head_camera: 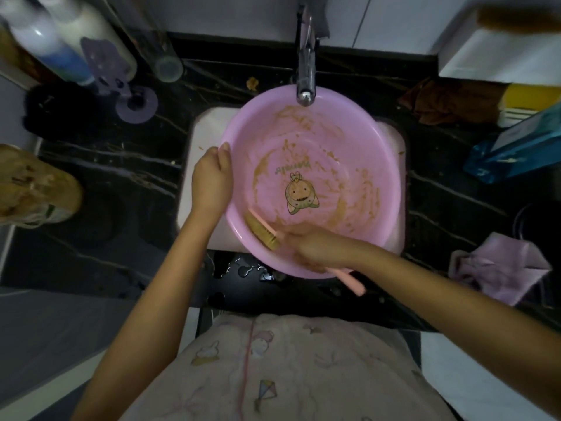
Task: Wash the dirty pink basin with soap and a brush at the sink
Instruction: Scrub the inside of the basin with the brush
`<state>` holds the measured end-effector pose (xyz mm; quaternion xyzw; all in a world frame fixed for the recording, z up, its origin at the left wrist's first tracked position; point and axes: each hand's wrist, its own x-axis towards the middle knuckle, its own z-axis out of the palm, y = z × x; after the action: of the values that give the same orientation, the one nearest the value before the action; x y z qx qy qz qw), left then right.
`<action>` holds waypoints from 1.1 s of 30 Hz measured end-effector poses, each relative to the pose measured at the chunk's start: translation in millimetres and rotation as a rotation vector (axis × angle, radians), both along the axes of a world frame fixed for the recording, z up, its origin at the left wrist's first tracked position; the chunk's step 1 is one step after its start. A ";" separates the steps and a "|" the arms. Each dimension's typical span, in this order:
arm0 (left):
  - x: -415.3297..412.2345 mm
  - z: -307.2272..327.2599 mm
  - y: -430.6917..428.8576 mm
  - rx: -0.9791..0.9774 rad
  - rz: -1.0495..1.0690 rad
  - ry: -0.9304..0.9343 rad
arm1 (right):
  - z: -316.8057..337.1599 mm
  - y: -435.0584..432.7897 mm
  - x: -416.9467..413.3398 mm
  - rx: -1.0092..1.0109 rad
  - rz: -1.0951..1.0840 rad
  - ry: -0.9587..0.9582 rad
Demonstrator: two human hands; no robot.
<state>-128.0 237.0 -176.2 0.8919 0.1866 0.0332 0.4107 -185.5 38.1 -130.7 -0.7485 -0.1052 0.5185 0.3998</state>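
Note:
A round pink basin (pixel 349 141) sits in the white sink (pixel 209 126) under the chrome tap (pixel 305 71). Brown smears streak its inside, around a cartoon print at the bottom. My left hand (pixel 212 180) grips the basin's left rim, thumb over the edge. My right hand (pixel 315 247) is closed on a pink-handled brush (pixel 262 229). The brush's tan bristles rest against the basin's near inner wall, and its handle end sticks out past the near rim. No soap is visible on the basin.
The black marbled counter (pixel 121 177) surrounds the sink. Bottles (pixel 60 47) and a purple holder (pixel 136 101) stand at back left, a brown cloth (pixel 446 101) and blue bag (pixel 513 150) at right, a lilac cloth (pixel 498 265) at near right. Water drops lie by the near edge.

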 end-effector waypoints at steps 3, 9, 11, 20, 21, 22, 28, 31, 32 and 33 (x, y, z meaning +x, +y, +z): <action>1.4 -0.2 4.0 0.019 -0.006 -0.002 | 0.6 -14.2 -12.2 0.017 -0.005 0.005; 1.9 -1.5 3.1 0.019 -0.025 -0.009 | 8.9 -27.7 -9.4 -0.170 0.106 -0.019; 1.7 -2.6 1.9 0.028 -0.025 -0.001 | 13.6 7.1 -13.1 -0.029 0.005 -0.087; -1.1 -5.8 3.7 0.019 -0.004 0.009 | 6.8 -51.6 -26.9 -0.308 0.070 -0.017; -1.5 -4.7 2.6 0.021 -0.005 0.008 | 9.8 -36.6 -25.9 -0.225 0.040 -0.044; -2.3 -3.3 2.0 0.023 0.000 0.010 | 13.0 -16.3 -26.3 -0.145 0.025 -0.081; -2.2 2.0 4.4 0.052 0.009 0.052 | 15.5 -19.3 -44.9 -0.339 0.210 -0.234; -3.0 4.2 3.9 0.059 0.005 0.047 | 20.0 -66.1 -39.4 -0.538 0.177 -0.158; -3.1 5.3 3.3 0.068 0.004 0.043 | 19.8 -61.7 -36.0 -0.537 0.172 -0.174; -3.2 5.3 2.6 0.072 -0.003 0.038 | 19.2 -47.8 -33.8 -0.480 0.158 -0.185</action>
<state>-131.2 239.6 -170.9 0.9068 0.1917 0.0226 0.3748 -219.3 -9.7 -111.5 -0.8556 -0.0734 0.4876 0.1577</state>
